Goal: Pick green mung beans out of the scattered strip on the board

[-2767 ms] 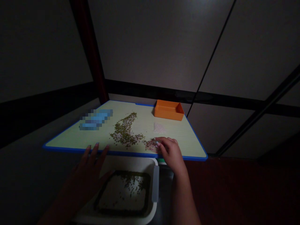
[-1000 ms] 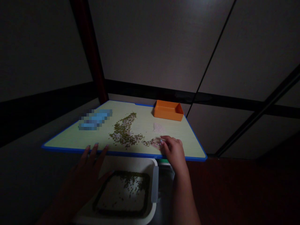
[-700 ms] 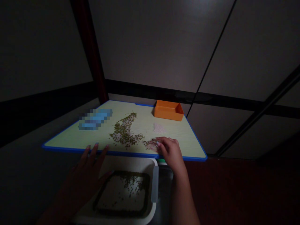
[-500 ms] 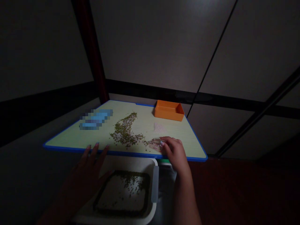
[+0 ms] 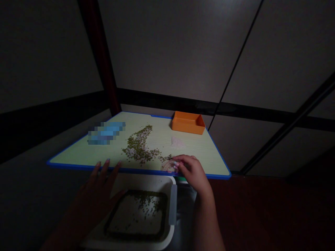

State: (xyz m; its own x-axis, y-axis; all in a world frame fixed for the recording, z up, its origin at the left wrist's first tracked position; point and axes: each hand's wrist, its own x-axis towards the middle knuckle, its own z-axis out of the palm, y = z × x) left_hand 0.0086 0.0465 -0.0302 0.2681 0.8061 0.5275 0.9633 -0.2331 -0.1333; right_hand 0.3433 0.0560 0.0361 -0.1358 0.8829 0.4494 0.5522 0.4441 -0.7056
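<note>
My left hand (image 5: 98,195) is open, fingers spread, with the fingertips at the blue front edge of the folding table (image 5: 81,155). My right hand (image 5: 192,172) is bent low over the tabletop near that edge, with thumb and fingertips drawn together. Whatever lies between them is too small to make out. Beside its fingertips a few green grains trail off from a mixed pile of green beans and whitish grains (image 5: 140,144). A small heap of whitish grains (image 5: 177,142) lies apart, beyond my right hand. A pale pinkish printed patch (image 5: 167,166) shows under the fingers.
An orange open box (image 5: 188,129) stands at the back right of the table. A blurred blue object (image 5: 107,132) lies at the left. Below the front edge is a white bin (image 5: 171,237) with green beans inside. Dark panelled walls close in behind.
My right hand has slid slightly left and nearer the front edge, uncovering more of the printed patch. My left hand stays where it was.
</note>
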